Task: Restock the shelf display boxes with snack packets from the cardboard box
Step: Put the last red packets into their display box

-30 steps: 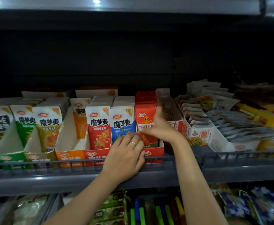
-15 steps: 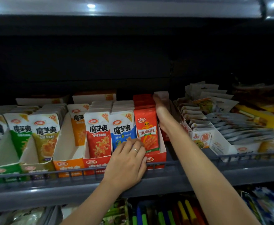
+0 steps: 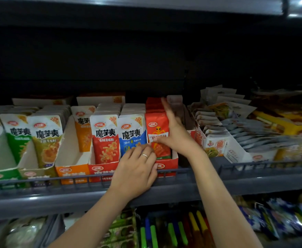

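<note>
A row of orange-red snack packets [image 3: 157,128] stands upright in a red display box [image 3: 170,164] on the grey shelf. My right hand [image 3: 176,135] lies flat against the right side of that row, fingers straight and pointing back, thumb across the front packet. My left hand [image 3: 137,169], with a ring on one finger, rests on the front of the boxes, its fingertips touching the bottom of the blue packet [image 3: 132,133]. To the left stands a full row of red packets [image 3: 105,140]. The cardboard box is out of view.
An orange display box [image 3: 69,158] to the left holds a few packets at its back. Green and olive packet rows [image 3: 46,136] stand further left. White display boxes with packets [image 3: 216,142] fill the right. A wire rail [image 3: 254,165] runs along the shelf front. Another stocked shelf [image 3: 173,230] lies below.
My right hand has drawn back from deep beside the orange-red row to its front, with the thumb now over the front packet. The left hand has stayed on the box fronts.
</note>
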{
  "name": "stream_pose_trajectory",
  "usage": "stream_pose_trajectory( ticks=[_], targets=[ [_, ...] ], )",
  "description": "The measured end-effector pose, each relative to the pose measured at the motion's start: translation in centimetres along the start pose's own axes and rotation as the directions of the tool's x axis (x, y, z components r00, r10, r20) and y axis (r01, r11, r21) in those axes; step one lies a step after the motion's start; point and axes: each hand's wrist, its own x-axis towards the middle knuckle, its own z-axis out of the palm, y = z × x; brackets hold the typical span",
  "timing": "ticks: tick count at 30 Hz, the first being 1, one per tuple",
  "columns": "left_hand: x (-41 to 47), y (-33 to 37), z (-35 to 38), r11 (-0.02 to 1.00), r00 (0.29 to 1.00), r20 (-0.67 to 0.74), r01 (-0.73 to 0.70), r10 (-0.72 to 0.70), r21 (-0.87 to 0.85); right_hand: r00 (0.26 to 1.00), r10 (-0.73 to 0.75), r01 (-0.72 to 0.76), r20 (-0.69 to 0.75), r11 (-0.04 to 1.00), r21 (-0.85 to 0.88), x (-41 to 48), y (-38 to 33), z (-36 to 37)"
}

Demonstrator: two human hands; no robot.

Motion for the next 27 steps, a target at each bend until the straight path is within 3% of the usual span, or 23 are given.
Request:
stream_pose_trajectory(
  ticks=[4, 7, 13, 16, 18, 21, 23, 27],
  targets=[
    [0.0, 0.0, 0.0, 1.0, 1.0, 0.001, 0.001, -0.001, -0.001, 1.0, -0.007, 0.016, 0.026, 0.934, -0.358, -0.1, -0.4, -0.1],
    [0.0, 0.0, 0.0, 1.0, 1.0, 0.004, 0.002, -0.002, 0.005, 0.996, -0.051, 0.013, -0.067, 0.88, -0.474, -0.2, -0.5, 0.7],
    [0.0, 0.0, -0.1, 1.0, 1.0, -0.011, -0.014, 0.014, 0.004, 0.995, -0.066, 0.03, -0.081, 0.924, -0.38, -0.1, 0.2, 0.6],
    [-0.1, -0.1, -0.1, 1.0, 1.0, -0.012, -0.028, 0.028, -0.012, 0.997, -0.055, 0.041, -0.058, 0.974, -0.224, -0.5, 0.3, 0.5],
    [-0.1, -0.1, -0.2, 0.999, 0.999, -0.019, -0.033, 0.033, -0.025, 0.985, -0.096, 0.074, -0.143, 0.985, -0.155, -1.1, 0.4, 0.3],
    [-0.2, -0.1, -0.1, 0.999, 0.999, -0.038, -0.036, 0.035, -0.033, 0.888, -0.286, 0.18, -0.36, 0.937, -0.3, -2.4, 0.8, 0.3],
    [-0.2, -0.1, -0.1, 0.999, 0.998, -0.05, -0.037, 0.035, -0.037, 0.837, -0.32, 0.168, -0.443, 0.922, -0.349, -2.9, 1.1, 0.2],
    [-0.2, -0.1, 0.0, 0.999, 0.998, -0.062, -0.034, 0.032, -0.042, 0.942, -0.245, 0.177, -0.229, 0.943, -0.281, -2.9, 0.9, 0.3]
  ],
)
